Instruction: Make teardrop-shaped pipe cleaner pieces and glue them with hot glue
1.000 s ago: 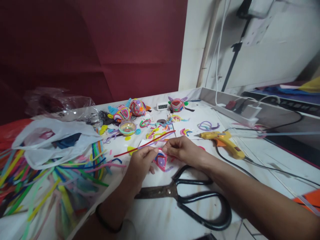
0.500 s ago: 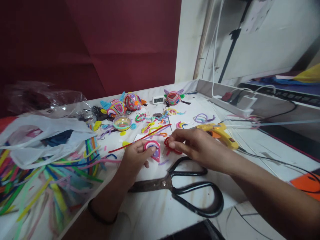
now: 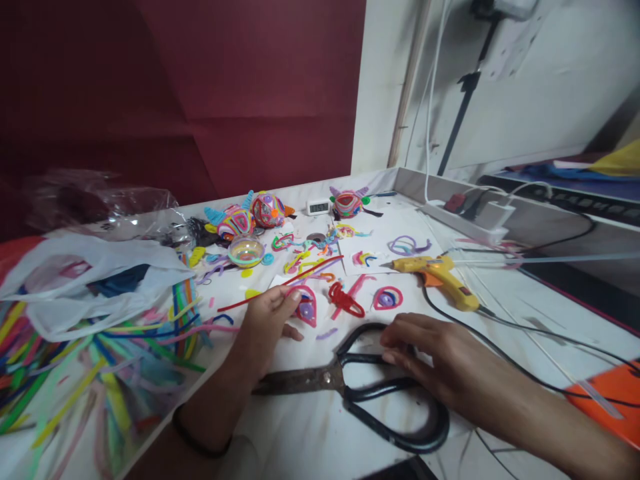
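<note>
My left hand [image 3: 267,327] pinches a teardrop-shaped pink pipe-cleaner piece [image 3: 307,312] with a purple centre between thumb and fingers. My right hand [image 3: 425,347] has its fingers bent round the far loop of large black-handled scissors [image 3: 370,393], which lie flat with blades pointing left. A bundle of red pipe cleaner [image 3: 346,300] rests between the hands, over a pink strip. To its right lies a matching pink teardrop piece [image 3: 388,299] with a purple centre. A long red pipe cleaner [image 3: 320,268] stretches behind my left hand.
A yellow glue gun [image 3: 443,275] lies at the right, its cord trailing past my right arm. Loose colourful pipe cleaners [image 3: 90,380] and a white plastic bag [image 3: 65,300] cover the left. Decorated balls [image 3: 349,203], a small timer [image 3: 318,207] and a power strip [image 3: 465,220] stand behind.
My right hand has let go of the red pipe-cleaner bundle and moved down and right onto the scissors' handle. My left hand still holds the pink piece, now turned slightly.
</note>
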The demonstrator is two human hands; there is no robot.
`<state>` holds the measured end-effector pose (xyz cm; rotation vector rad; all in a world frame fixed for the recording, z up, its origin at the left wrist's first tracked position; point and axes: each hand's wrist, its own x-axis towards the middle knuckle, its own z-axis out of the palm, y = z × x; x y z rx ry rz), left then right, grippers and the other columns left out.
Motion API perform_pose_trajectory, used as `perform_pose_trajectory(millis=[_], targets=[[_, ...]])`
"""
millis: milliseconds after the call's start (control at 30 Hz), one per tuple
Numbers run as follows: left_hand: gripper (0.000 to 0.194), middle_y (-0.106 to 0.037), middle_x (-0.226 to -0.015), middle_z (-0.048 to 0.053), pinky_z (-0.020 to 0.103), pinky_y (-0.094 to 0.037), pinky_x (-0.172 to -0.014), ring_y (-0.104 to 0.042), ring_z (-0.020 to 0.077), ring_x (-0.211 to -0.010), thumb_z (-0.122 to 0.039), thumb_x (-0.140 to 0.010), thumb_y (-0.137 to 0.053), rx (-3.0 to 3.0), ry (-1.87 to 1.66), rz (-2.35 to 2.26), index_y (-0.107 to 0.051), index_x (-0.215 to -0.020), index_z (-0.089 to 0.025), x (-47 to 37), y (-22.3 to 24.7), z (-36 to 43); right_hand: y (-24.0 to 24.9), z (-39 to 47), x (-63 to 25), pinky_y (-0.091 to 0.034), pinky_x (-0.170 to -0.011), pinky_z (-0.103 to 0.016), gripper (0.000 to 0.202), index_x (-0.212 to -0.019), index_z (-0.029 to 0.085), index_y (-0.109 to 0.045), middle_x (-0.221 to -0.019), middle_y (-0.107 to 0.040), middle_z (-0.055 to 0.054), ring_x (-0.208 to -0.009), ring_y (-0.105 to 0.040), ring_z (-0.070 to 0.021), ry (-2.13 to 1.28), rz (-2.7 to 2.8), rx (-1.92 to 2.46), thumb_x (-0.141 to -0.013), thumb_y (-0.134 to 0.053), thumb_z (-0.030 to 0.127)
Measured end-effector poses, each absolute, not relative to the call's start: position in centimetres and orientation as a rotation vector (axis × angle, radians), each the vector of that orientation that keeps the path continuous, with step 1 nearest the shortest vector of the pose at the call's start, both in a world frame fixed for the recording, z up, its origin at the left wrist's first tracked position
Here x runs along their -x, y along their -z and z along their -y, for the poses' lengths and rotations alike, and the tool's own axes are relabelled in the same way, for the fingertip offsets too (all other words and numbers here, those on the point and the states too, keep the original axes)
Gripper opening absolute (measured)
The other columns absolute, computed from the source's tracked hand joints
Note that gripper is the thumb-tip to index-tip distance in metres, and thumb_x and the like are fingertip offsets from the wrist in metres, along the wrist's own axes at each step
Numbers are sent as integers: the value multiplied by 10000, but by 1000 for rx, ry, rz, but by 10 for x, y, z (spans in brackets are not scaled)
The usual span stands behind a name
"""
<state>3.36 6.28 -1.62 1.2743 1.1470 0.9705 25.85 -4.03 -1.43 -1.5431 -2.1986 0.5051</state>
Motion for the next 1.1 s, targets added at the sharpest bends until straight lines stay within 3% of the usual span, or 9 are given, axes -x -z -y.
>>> perform_pose_trajectory(millis=[200, 367, 467, 600, 700, 800, 900, 1100], targets=[[240, -460, -657, -55, 164, -492, -381, -513, 63, -480, -386, -741, -639, -1237, -989, -1141, -611, -803, -155, -33, 15, -61, 20, 48, -254, -465, -787, -371, 131, -996, 200, -587, -1010, -575, -66, -899, -561, -212, -523, 2341, 1504, -875, -581, 250], [249, -414, -653, -65, 174, -514, -399, -443, 47, -479, -384, -714, -673, -1220, -1014, -1115, -615, -783, -151, -33, 18, -62, 21, 47, -250, -459, -786, -376, 277, -956, 189, -569, -982, -598, -55, -898, -554, -226, -422, 2421, 1532, -729, -626, 41], [254, -439, -654, -64, 186, -525, -416, -460, 51, -479, -383, -700, -684, -1212, -1018, -1108, -620, -779, -151, -33, 18, -63, 18, 47, -247, -455, -767, -359, 274, -909, 189, -558, -954, -602, -46, -875, -554, -216, -412, 2440, 1536, -710, -609, 7], [254, -500, -675, -57, 170, -513, -438, -540, 55, -466, -389, -719, -675, -1211, -998, -1138, -621, -803, -155, -31, 18, -65, 14, 48, -253, -463, -761, -342, 146, -956, 193, -574, -963, -600, -49, -869, -562, -202, -420, 2390, 1517, -825, -597, 131], [261, -542, -678, -56, 148, -484, -427, -591, 68, -453, -393, -733, -670, -1200, -972, -1175, -612, -854, -168, -30, 20, -67, 12, 45, -270, -467, -786, -314, 127, -1005, 190, -590, -992, -612, -65, -892, -584, -186, -233, 2253, 1560, -917, -515, 242], [279, -563, -668, -54, 130, -445, -385, -603, 77, -445, -389, -713, -690, -1186, -959, -1193, -614, -870, -171, -30, 21, -68, 10, 35, -299, -452, -814, -319, 161, -975, 175, -615, -1008, -632, -85, -932, -596, -205, 54, 2080, 1729, -917, -488, 255], [291, -577, -670, -44, 109, -321, -288, -627, 102, -467, -390, -702, -693, -1188, -949, -1197, -615, -881, -173, -30, 20, -68, 8, 22, -330, -440, -713, -314, 217, -908, 164, -638, -940, -648, -94, -820, -609, -211, 143, 1925, 1921, -915, -443, 258], [235, -581, -638, -47, 188, -537, -485, -628, 109, -484, -316, -679, -719, -1124, -989, -1171, -609, -813, -158, -33, 15, -64, 21, -3, -363, -400, -628, -305, 303, -898, 138, -654, -888, -654, -109, -722, -591, -196, 132, 1714, 2235, -888, -490, 392]])
